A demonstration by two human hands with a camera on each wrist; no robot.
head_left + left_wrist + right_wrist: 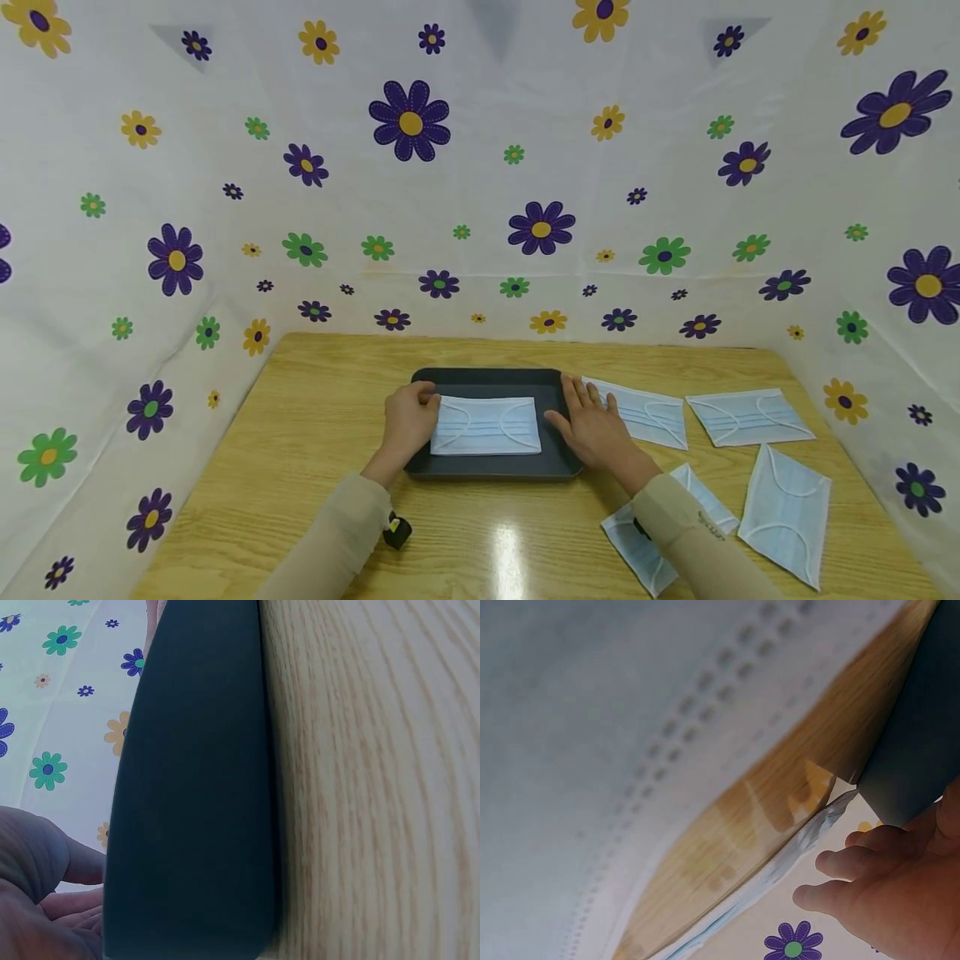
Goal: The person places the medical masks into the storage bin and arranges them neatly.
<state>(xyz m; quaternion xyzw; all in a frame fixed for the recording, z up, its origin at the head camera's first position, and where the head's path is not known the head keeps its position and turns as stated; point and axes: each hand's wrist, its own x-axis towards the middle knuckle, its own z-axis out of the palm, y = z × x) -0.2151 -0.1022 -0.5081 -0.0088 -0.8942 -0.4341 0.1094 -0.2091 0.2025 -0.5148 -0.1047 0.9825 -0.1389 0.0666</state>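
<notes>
A dark tray [487,467] lies on the wooden table with one light-blue pleated face mask [486,427] flat inside it. My left hand [408,421] is at the tray's left rim, its thumb and fingertips over the rim beside the mask's upper left corner. In the left wrist view the tray's dark side wall [191,780] hides part of that hand. At the right rim, my right hand [595,427] lies with fingers straight and spread, its thumb reaching inside the tray. Just right of this hand lies another face mask [647,414].
More masks lie on the right side of the table: a far-right mask [750,417], a slanted mask [786,512], and masks partly under the right sleeve, including one mask [705,498]. A white flower-printed sheet [480,192] encloses the table [330,392] at the back and sides.
</notes>
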